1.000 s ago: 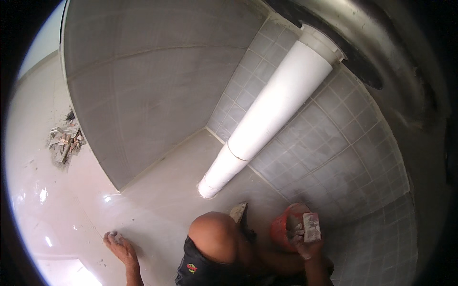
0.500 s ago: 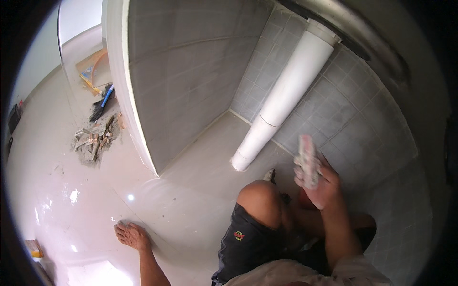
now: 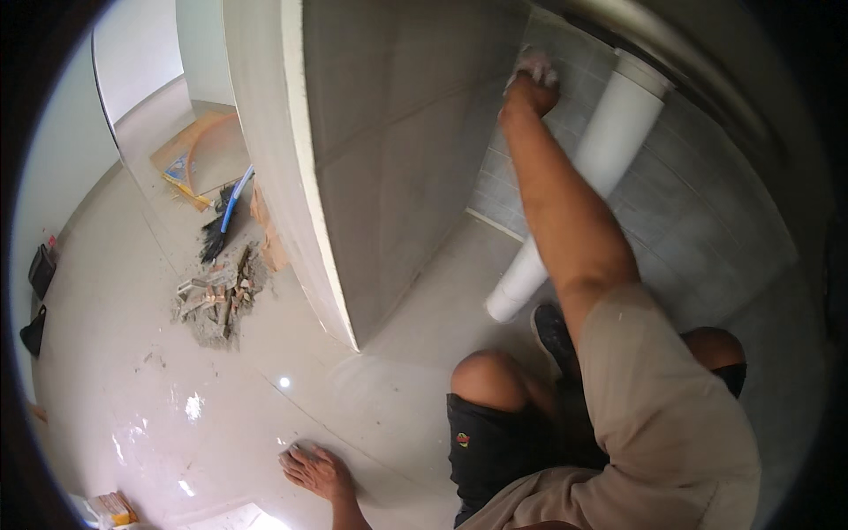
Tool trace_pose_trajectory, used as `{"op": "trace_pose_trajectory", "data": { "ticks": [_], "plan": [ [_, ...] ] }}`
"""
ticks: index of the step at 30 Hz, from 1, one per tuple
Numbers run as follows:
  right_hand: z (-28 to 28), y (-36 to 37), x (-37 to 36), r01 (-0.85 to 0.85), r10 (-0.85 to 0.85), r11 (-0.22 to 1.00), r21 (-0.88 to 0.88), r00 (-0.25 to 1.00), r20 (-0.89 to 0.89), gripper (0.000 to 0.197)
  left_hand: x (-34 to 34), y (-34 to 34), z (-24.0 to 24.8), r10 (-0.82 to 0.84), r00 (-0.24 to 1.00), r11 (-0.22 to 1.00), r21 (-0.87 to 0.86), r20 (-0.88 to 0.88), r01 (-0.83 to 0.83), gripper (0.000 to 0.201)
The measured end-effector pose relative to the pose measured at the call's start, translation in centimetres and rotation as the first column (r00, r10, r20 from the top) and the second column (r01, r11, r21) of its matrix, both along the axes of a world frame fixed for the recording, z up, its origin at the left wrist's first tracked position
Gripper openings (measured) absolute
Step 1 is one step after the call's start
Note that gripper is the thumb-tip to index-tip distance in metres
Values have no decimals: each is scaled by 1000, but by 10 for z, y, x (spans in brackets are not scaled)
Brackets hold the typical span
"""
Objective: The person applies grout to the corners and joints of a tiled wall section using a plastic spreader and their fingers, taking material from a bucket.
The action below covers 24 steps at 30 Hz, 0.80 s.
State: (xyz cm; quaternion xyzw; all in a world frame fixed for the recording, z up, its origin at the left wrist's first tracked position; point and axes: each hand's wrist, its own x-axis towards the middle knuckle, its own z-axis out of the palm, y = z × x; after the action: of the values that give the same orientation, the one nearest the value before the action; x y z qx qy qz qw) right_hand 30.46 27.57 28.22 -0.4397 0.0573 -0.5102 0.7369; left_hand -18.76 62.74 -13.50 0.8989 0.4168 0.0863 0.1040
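My right arm reaches up and forward past the white pipe. At the end of it my right hand is closed around a dusty pinkish-white pad, its exact kind unclear. The pad is against or very close to the grey tiled wall, high up near the corner with the grey partition. Down on the glossy beige floor, my left hand lies palm down with its fingers stretched out, holding nothing.
Left of the partition's pale edge lies a heap of rubble, with a blue-handled black brush and a cardboard sheet beyond it. Black bags stand at the far left. My bent knee is near the pipe's foot.
My right hand has gone from beside my knee up to the tiled wall, carrying the pad. The view has shifted, while my left hand still rests on the floor.
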Motion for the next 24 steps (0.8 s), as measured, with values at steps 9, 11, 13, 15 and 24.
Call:
{"op": "trace_pose_trajectory", "data": {
  "ticks": [9, 11, 13, 15, 24],
  "plan": [
    [37, -52, 132, 363, -367, 836, -411, 927, 72, 41, -9, 10, 1, 5, 993, 1000, -13, -116, -6, 58],
    [58, -83, 154, 507, -509, 708, -491, 849, 143, 45, 2, 4, -13, -101, 994, 992, 75, -50, 105, 56],
    [66, -95, 164, 563, -630, 487, -668, 756, 178, 49, 6, 1, -8, -111, 993, 992, 56, -33, 112, 55],
    [57, -84, 168, 624, -795, 401, -671, 601, 85, 51, 5, 1, 0, -107, 994, 993, 50, -35, 108, 55],
    [67, -100, 179, 716, -809, 217, -664, 513, 288, 35, 2, 4, 1, -124, 991, 992, -4, -43, 124, 58]
  ]
}}
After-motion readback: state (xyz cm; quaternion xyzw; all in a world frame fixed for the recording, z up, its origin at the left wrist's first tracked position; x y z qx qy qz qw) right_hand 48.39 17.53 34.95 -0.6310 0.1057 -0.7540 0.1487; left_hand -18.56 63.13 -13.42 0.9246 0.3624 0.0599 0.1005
